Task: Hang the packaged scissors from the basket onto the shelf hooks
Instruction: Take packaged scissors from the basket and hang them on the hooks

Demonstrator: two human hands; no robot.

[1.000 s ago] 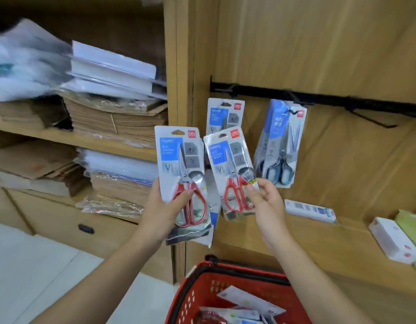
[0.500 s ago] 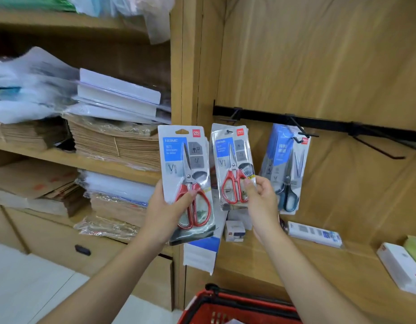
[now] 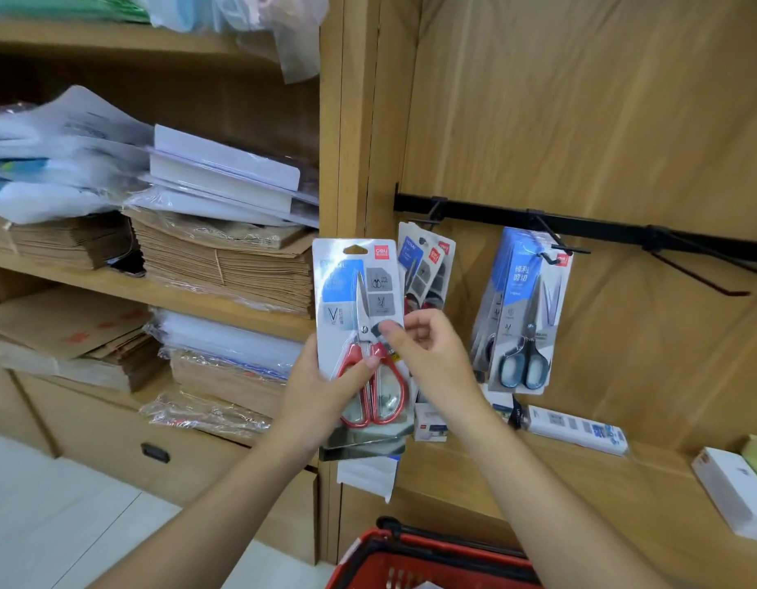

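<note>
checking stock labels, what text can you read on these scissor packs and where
"deli": red logo, front pack top corner.
"170 mm": grey square on that pack.
"V": below its blue panel.
"锋利剪切", as far as I can tell: hanging blue pack.
Everything else: too small or blurred.

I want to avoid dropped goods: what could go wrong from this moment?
The left hand grips several stacked packs, the lower ones sticking out. If the right hand pulls the top pack, they might slip. Pushing it onto the left hook could also knock the hung packs loose.
</note>
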